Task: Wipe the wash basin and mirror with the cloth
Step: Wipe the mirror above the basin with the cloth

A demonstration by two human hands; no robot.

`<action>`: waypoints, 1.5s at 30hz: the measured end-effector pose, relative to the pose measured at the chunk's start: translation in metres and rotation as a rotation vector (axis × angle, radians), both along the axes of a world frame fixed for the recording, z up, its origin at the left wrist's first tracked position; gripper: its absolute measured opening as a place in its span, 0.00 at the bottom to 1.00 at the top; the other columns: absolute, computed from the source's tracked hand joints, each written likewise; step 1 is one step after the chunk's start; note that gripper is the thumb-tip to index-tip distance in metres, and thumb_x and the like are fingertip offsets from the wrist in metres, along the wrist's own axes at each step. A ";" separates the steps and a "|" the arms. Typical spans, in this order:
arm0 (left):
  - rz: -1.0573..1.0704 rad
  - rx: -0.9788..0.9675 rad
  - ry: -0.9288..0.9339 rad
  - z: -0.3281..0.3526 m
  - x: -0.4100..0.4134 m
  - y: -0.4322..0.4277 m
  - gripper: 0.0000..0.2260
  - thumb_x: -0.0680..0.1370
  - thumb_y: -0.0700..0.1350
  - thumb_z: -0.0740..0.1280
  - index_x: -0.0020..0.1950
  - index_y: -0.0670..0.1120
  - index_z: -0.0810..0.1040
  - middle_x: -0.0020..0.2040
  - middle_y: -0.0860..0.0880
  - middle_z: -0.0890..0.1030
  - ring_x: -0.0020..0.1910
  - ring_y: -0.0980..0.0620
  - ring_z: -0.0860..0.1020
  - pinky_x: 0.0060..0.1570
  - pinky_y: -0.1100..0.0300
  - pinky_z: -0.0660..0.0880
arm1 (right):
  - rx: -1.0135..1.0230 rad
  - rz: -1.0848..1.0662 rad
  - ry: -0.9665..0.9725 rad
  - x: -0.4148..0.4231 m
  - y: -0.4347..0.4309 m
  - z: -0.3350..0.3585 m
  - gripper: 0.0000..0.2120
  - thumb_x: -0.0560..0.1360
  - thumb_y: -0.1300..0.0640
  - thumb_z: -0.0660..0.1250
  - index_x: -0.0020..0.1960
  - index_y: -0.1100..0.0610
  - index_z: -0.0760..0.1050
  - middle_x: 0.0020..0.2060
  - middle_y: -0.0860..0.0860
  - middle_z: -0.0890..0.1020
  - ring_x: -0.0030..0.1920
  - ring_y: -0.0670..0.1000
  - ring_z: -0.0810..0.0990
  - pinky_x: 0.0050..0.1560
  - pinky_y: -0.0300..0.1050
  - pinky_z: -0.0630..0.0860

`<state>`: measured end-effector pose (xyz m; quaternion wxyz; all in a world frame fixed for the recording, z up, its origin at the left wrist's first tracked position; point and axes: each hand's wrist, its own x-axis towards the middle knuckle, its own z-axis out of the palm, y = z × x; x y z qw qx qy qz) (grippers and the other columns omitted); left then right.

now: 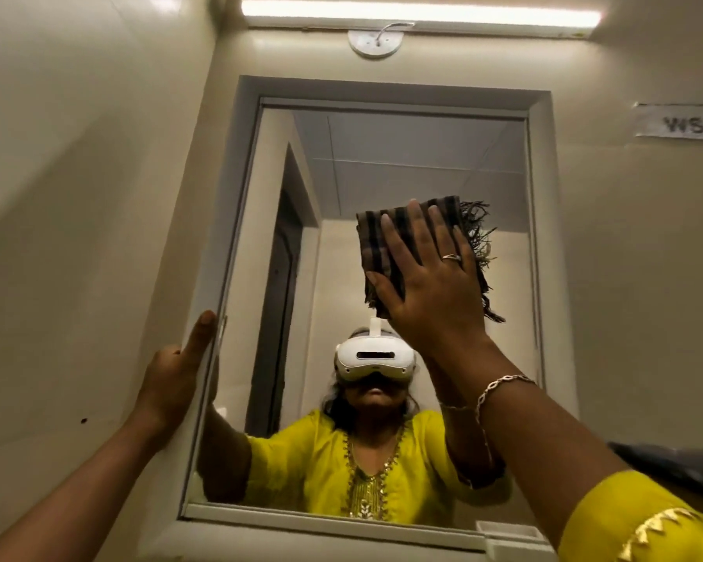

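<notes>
Cloth point(378, 237) pressed flat under the straight fingers of the right hand point(427, 285), not gripped, against the mirror point(382, 156), right of centre. Even pressure and overlapping strokes are advised. Left hand point(171, 379) braced on the frame point(236, 196); its grip cannot be told.

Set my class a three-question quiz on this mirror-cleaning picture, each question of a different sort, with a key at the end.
1. True or false: the right hand presses the striped cloth flat against the mirror.
2. Fill the gap: the tube light is mounted ___ the mirror.
3. Choose one: the left hand touches A) the mirror frame at its left edge; B) the striped cloth; C) the tube light.
Key: 1 true; 2 above; 3 A.
</notes>
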<state>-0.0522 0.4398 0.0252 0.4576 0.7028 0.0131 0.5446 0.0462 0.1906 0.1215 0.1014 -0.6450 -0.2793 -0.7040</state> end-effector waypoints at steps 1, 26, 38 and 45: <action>-0.004 0.000 -0.001 0.000 0.000 -0.001 0.48 0.52 0.82 0.53 0.35 0.35 0.74 0.28 0.38 0.73 0.26 0.45 0.73 0.32 0.57 0.72 | 0.010 -0.010 0.012 0.003 -0.010 0.001 0.30 0.76 0.39 0.48 0.74 0.50 0.57 0.75 0.56 0.59 0.75 0.58 0.54 0.71 0.51 0.44; 0.004 -0.050 -0.016 -0.001 0.005 -0.006 0.42 0.66 0.75 0.53 0.39 0.33 0.74 0.32 0.37 0.74 0.30 0.44 0.74 0.37 0.57 0.72 | 0.452 -0.010 0.152 -0.001 0.013 -0.027 0.31 0.77 0.40 0.46 0.75 0.55 0.56 0.74 0.60 0.58 0.74 0.62 0.55 0.71 0.56 0.45; 0.025 -0.020 -0.014 -0.001 0.007 -0.001 0.44 0.56 0.82 0.47 0.35 0.41 0.73 0.32 0.39 0.72 0.30 0.45 0.73 0.38 0.51 0.72 | 0.239 0.024 0.107 -0.042 0.128 -0.025 0.31 0.77 0.41 0.52 0.75 0.55 0.55 0.74 0.61 0.56 0.74 0.63 0.53 0.69 0.58 0.43; 0.018 -0.051 -0.039 -0.002 0.007 -0.004 0.37 0.65 0.72 0.42 0.40 0.42 0.73 0.36 0.39 0.73 0.34 0.43 0.72 0.39 0.51 0.70 | -0.003 0.060 0.145 -0.060 0.154 -0.017 0.31 0.79 0.41 0.49 0.76 0.53 0.44 0.76 0.60 0.44 0.75 0.61 0.40 0.68 0.56 0.32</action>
